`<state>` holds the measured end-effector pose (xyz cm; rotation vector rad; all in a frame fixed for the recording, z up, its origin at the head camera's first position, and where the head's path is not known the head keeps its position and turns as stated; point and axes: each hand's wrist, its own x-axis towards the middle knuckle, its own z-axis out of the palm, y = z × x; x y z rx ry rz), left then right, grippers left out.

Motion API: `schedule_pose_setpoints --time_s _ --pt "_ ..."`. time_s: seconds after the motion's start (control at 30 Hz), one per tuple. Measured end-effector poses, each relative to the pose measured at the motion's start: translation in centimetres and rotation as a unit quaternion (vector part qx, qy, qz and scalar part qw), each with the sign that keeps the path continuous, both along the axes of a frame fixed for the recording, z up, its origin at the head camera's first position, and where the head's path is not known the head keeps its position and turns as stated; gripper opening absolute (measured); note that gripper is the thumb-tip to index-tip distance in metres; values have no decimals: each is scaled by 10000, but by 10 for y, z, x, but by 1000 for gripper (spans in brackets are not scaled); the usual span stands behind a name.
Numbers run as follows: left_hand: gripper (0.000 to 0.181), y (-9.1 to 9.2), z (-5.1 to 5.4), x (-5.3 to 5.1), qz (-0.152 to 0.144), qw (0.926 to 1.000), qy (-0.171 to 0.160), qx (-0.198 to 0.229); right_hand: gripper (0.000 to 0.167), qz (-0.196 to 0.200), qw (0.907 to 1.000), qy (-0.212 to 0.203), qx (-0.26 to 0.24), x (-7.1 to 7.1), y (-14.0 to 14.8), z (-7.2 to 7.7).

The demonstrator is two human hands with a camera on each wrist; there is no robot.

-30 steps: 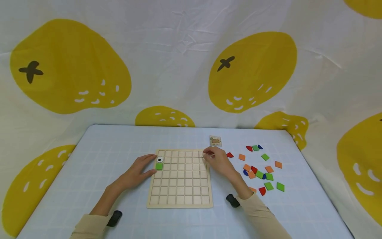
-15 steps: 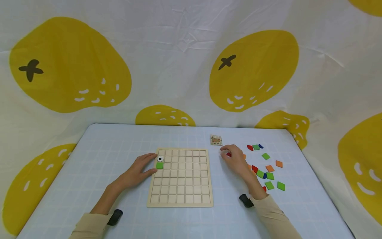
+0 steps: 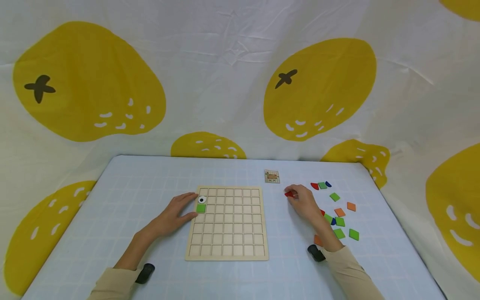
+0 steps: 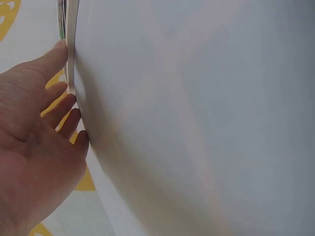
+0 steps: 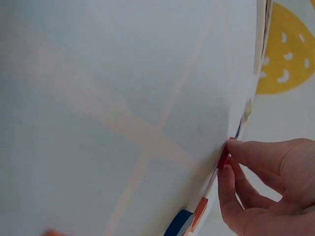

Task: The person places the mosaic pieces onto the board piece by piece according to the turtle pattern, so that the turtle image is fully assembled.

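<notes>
A wooden grid board (image 3: 227, 258) lies flat on the table. In its left column sit a white round piece with a black dot (image 3: 202, 200) and a green square tile (image 3: 201, 208). My left hand (image 3: 170, 217) rests at the board's left edge, fingers mostly straight, thumb and fingertips touching the frame. Right of the board, my right hand (image 3: 303, 205) pinches a red quarter-circle tile (image 3: 288, 194) at the tabletop. The right wrist view shows thumb and fingertips on either side of that red tile (image 5: 224, 155), edge-on.
A small picture card (image 3: 272, 176) lies beyond the board's upper right corner. Several loose tiles are scattered at the right, such as a green one (image 3: 354, 234), an orange one (image 3: 351, 206) and another red one (image 3: 314, 186). My right forearm covers part of them.
My right hand has moved right, from the board's upper right corner to the red tile, and its fingers have closed on it. My left hand has stayed at the board's edge.
</notes>
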<state>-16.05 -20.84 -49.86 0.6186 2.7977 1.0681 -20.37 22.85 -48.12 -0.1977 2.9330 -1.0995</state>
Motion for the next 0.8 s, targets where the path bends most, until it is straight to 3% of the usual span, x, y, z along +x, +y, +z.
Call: schedule_pose_setpoints --time_s 0.37,0.8 --pt "65 -2 -2 0 42 10000 -83 14 25 -89 9989 -387 245 -3 0 4" --pt "64 -1 -2 1 35 10000 29 78 15 207 9991 -317 173 -4 -2 9"
